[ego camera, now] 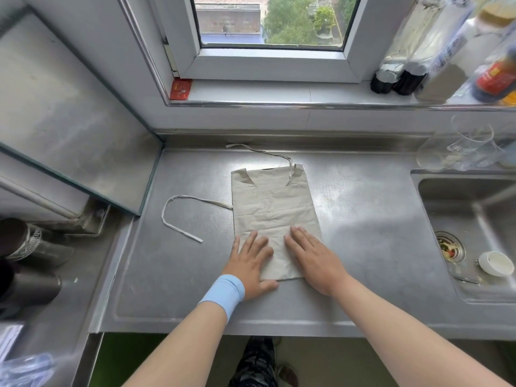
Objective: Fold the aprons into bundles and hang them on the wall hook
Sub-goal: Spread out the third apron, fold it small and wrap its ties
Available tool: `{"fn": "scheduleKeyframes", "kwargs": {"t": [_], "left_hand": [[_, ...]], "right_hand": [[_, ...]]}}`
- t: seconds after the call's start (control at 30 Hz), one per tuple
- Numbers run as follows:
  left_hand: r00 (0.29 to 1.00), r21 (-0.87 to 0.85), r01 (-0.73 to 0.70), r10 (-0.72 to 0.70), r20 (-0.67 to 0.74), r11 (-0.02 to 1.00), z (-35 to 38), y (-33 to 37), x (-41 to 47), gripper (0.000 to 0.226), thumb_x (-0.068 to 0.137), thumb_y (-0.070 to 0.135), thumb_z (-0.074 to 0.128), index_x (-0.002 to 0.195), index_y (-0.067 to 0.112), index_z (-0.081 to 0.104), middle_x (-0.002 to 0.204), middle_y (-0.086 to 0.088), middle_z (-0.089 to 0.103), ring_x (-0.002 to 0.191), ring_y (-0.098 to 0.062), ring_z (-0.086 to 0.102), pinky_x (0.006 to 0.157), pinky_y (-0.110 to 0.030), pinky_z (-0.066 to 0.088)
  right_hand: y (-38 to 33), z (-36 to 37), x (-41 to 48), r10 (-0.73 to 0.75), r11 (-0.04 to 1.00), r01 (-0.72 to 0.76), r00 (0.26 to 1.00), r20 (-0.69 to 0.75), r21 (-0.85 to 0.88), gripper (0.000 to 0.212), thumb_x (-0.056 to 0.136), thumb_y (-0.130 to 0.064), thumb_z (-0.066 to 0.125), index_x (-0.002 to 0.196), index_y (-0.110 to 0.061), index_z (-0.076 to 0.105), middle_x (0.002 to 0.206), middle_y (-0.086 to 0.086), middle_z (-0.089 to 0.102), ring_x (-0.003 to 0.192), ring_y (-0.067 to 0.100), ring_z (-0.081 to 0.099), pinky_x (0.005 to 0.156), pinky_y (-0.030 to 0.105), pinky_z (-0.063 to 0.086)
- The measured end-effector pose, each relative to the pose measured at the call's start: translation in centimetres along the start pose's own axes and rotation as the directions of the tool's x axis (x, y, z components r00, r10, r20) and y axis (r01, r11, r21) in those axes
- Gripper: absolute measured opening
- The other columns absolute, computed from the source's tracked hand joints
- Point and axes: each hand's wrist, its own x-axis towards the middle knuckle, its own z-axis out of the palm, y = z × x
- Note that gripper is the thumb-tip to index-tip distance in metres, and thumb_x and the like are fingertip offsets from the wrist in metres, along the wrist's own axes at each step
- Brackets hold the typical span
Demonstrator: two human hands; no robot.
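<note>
Fingers (300, 238) straight and flat, clasping nothing: left hand (251, 263) and right hand (315, 261) side by side, pressing the near end of the folded beige apron (273, 202). Lies on the steel table (363, 219), left of the sink (474, 208). Trails one tie (178, 197) looping farther left of the sink, a second tie (259, 150) curling about level with its far rim.

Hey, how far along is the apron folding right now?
Done: the apron lies on the counter folded into a narrow panel. In hand: the left hand and right hand press flat on its near end. Left: its ties lie loose, it is no bundle yet, and no wall hook is in view.
</note>
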Motion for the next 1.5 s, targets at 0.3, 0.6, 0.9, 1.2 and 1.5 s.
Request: {"fn": "scheduleKeyframes", "kwargs": {"t": [0.3,0.6,0.9,1.2,1.5], "left_hand": [[0.997,0.031,0.010,-0.007,-0.076,0.999,-1.9,0.3,-2.0,0.077,0.073,0.067,0.055,0.140,0.034,0.034,0.140,0.001,0.030,0.128,-0.026,0.025,0.107,-0.040,0.023],[0.985,-0.208,0.101,-0.069,0.157,0.973,-3.5,-0.5,-3.8,0.086,0.072,0.029,0.067,0.148,0.029,0.027,0.145,0.005,0.030,0.135,-0.019,0.028,0.106,-0.034,0.039],[0.933,-0.846,0.265,-0.343,0.104,0.463,-7.7,-2.9,-4.1,0.027,0.072,0.031,0.072,0.088,0.010,0.074,0.078,0.002,0.068,0.071,-0.010,0.058,0.073,-0.025,0.047],[0.863,-0.914,0.250,-0.501,0.061,0.320,-5.9,-2.8,0.2,0.016,0.090,0.036,0.061,0.098,0.024,0.067,0.094,0.007,0.069,0.088,-0.013,0.063,0.081,-0.027,0.048],[0.776,-0.559,0.469,-0.621,-0.109,0.684,-5.0,-3.5,4.1,0.051,0.075,0.021,0.068,0.122,0.019,0.049,0.129,-0.006,0.044,0.116,-0.026,0.046,0.100,-0.033,0.039]], "right_hand": [[-0.1,-2.9,-1.6,-0.093,0.987,0.117,0.975,0.200,-0.112,0.042,0.080,-0.042,0.048,0.109,-0.014,0.060,0.124,0.009,0.057,0.106,0.030,0.059,0.069,0.038,0.056],[-1.6,-5.5,-1.2,0.133,0.986,-0.108,0.971,0.199,-0.131,0.023,0.081,-0.010,0.049,0.096,-0.020,0.063,0.097,0.002,0.069,0.090,0.030,0.066,0.067,0.031,0.048],[1.4,-11.3,-0.4,0.370,0.553,-0.437,0.892,0.261,0.709,0.007,0.078,-0.021,0.072,0.082,-0.026,0.073,0.075,-0.010,0.065,0.072,0.010,0.059,0.063,0.021,0.043],[2.3,-8.0,1.5,0.564,0.597,-0.530,0.811,0.155,0.602,0.007,0.081,-0.019,0.068,0.083,-0.022,0.074,0.082,-0.006,0.067,0.081,0.014,0.059,0.069,0.025,0.045],[3.3,-4.1,5.7,0.511,0.809,-0.510,0.856,0.080,0.292,0.022,0.093,-0.029,0.058,0.111,-0.019,0.064,0.124,0.003,0.050,0.116,0.024,0.048,0.091,0.039,0.047]]}}
